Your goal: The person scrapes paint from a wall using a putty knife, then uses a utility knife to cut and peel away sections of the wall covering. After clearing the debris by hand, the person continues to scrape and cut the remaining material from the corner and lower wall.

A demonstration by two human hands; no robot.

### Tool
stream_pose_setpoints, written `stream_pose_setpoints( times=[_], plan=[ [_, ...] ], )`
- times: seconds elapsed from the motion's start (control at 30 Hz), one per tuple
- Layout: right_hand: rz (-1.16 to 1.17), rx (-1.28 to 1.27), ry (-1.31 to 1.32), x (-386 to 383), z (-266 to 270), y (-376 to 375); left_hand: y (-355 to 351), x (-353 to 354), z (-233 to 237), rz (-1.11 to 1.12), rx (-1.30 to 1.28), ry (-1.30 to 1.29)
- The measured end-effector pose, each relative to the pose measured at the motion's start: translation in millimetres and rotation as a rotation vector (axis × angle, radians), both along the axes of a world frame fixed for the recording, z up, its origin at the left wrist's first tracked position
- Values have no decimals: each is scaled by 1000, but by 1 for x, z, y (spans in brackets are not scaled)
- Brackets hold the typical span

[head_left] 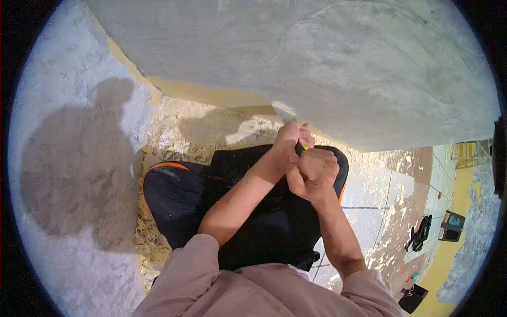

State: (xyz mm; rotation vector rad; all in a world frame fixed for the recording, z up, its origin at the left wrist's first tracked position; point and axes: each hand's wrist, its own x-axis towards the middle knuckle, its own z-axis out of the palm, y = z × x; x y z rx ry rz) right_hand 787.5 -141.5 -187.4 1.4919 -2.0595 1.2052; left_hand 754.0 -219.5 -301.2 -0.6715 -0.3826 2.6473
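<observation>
My left hand (293, 136) and my right hand (317, 171) are close together in front of my knees, fingers curled around a scraper. Of its handle, only a short black and yellow piece (302, 148) shows between the hands. A pale flat blade (283, 109) appears past my left hand, against the base of the grey wall (327, 63). A band of yellow paint (211, 95) runs along that lower edge. Most of the handle is hidden by my fingers.
Peeled paint flakes (169, 121) cover the floor along the wall. Another grey wall (79, 169) stands at left, bearing my shadow. White tiles (364, 185) lie at right. Farther off are a black tangled item (421, 233), a dark box (452, 226) and a black object (413, 299).
</observation>
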Motion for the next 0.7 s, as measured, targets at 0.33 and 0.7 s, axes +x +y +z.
stream_pose_setpoints(
  times=[0.33, 0.7],
  plan=[
    [18, -7, -60, 23, 71, 44, 8, 9, 45, 101, -3, 71],
    [144, -121, 41, 18, 39, 23, 1, 11, 42, 76, 138, 142]
  ],
)
